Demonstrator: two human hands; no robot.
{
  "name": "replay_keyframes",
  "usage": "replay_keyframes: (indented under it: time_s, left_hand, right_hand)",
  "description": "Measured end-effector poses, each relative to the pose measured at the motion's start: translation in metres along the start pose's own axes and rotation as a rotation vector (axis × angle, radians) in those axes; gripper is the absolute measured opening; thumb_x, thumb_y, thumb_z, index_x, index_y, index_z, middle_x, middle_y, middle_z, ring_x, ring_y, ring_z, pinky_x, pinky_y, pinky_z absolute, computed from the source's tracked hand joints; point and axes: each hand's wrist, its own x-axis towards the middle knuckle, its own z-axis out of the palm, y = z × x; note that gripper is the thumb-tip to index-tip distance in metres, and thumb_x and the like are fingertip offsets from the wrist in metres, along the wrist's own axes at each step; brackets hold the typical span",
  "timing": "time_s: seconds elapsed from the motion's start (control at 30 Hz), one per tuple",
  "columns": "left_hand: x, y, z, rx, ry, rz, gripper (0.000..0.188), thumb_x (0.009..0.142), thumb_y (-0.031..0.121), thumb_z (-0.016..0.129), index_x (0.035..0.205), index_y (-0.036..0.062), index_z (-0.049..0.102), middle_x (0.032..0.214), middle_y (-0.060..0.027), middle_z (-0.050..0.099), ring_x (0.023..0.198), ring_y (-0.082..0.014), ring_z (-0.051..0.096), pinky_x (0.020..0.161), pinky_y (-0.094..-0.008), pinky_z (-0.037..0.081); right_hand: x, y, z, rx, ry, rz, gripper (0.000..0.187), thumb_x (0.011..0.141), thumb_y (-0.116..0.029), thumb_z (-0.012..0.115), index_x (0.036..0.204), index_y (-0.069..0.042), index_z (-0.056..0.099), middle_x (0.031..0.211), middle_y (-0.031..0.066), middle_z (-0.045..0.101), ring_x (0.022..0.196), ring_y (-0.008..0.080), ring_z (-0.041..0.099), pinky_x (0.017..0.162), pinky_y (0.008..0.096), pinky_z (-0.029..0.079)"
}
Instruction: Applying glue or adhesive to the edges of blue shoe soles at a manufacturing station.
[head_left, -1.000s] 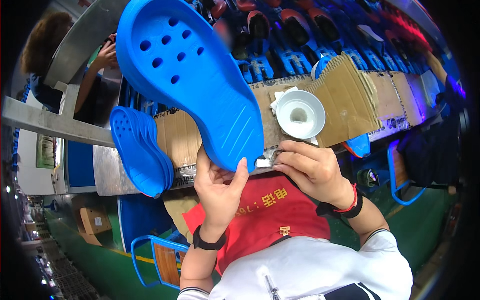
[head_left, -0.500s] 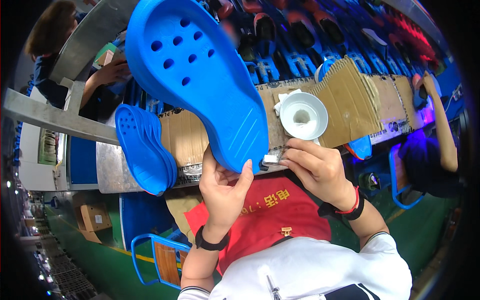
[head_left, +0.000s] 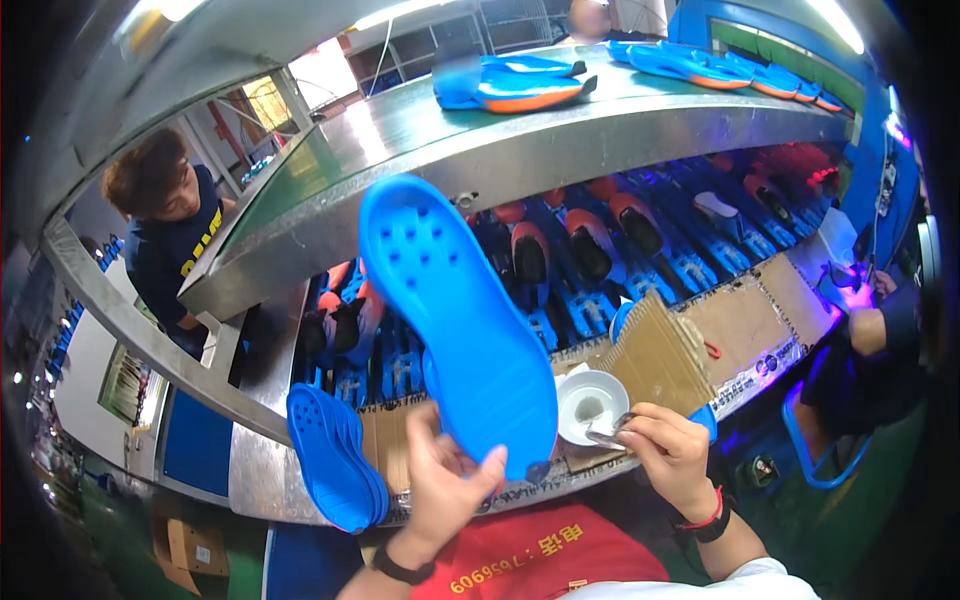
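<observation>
A large blue shoe sole (head_left: 460,320) with round holes at its toe end stands tilted up in my left hand (head_left: 445,490), whose thumb and fingers close on its heel end. A small dark piece (head_left: 538,470) shows at the heel corner. My right hand (head_left: 668,450) pinches a thin silvery tool (head_left: 604,437), perhaps tweezers; its exact kind is unclear. The tool's tip lies at the near rim of a white bowl (head_left: 570,402), which holds something pale. To the left, a stack of similar blue soles (head_left: 335,460) leans over the bench edge.
Cardboard (head_left: 745,320) covers the bench, and a folded cardboard flap (head_left: 655,350) stands by the bowl. Behind run rows of blue holders with shoes (head_left: 590,245), under a metal shelf (head_left: 500,155) bearing blue-orange soles (head_left: 530,90). Co-workers are at left (head_left: 165,215) and right (head_left: 870,330).
My view has tilted up, showing the shelf. My right hand has moved from the sole's heel to the bowl. The left hand still grips the sole.
</observation>
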Motion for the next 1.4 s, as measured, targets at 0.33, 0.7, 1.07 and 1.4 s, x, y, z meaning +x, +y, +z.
replay_keyframes:
  time_s: [0.33, 0.7, 1.07, 1.4]
  left_hand:
    - [0.235, 0.1, -0.057, -0.489, -0.058, 0.052, 0.042, 0.093, 0.018, 0.05, 0.116, -0.0139, 0.038, 0.111, -0.0267, 0.055, 0.085, -0.0221, 0.062, 0.07, -0.0238, 0.054]
    - [-0.052, -0.091, -0.197, 1.219, 0.678, -0.074, 0.082, 0.073, 0.023, 0.074, 0.13, -0.009, 0.026, 0.129, -0.0278, 0.03, 0.123, -0.0414, 0.029, 0.103, -0.0467, 0.025]
    - [-0.093, -0.071, -0.243, 0.645, 0.477, -0.641, 0.032, 0.089, 0.03, 0.058, 0.096, -0.0014, 0.057, 0.063, 0.0011, 0.051, 0.054, -0.0041, 0.046, 0.038, -0.0199, 0.044]
    - [-0.089, -0.034, -0.211, 0.379, 0.566, -0.407, 0.027, 0.093, 0.019, 0.05, 0.109, -0.0022, 0.053, 0.101, -0.01, 0.059, 0.087, -0.0154, 0.059, 0.081, -0.031, 0.05]
  right_hand:
    - [0.002, -0.007, -0.001, 0.027, -0.043, -0.006, 0.012, 0.069, 0.002, 0.071, 0.08, 0.001, 0.065, 0.085, 0.0142, 0.064, 0.064, 0.0229, 0.063, 0.054, 0.0276, 0.048]
    - [-0.005, 0.022, 0.021, -0.129, -0.141, 0.03, 0.012, 0.071, 0.001, 0.069, 0.082, -0.001, 0.064, 0.087, 0.015, 0.063, 0.065, 0.0271, 0.063, 0.055, 0.0303, 0.05]
    - [0.014, 0.057, 0.053, -0.357, -0.334, -0.09, 0.008, 0.076, -0.014, 0.065, 0.078, -0.006, 0.064, 0.082, 0.0076, 0.062, 0.063, 0.0293, 0.061, 0.053, 0.0387, 0.048]
    - [0.022, 0.052, 0.05, -0.393, -0.503, -0.101, 0.009, 0.077, -0.015, 0.064, 0.076, -0.006, 0.063, 0.079, 0.0077, 0.061, 0.062, 0.0287, 0.061, 0.052, 0.0386, 0.048]
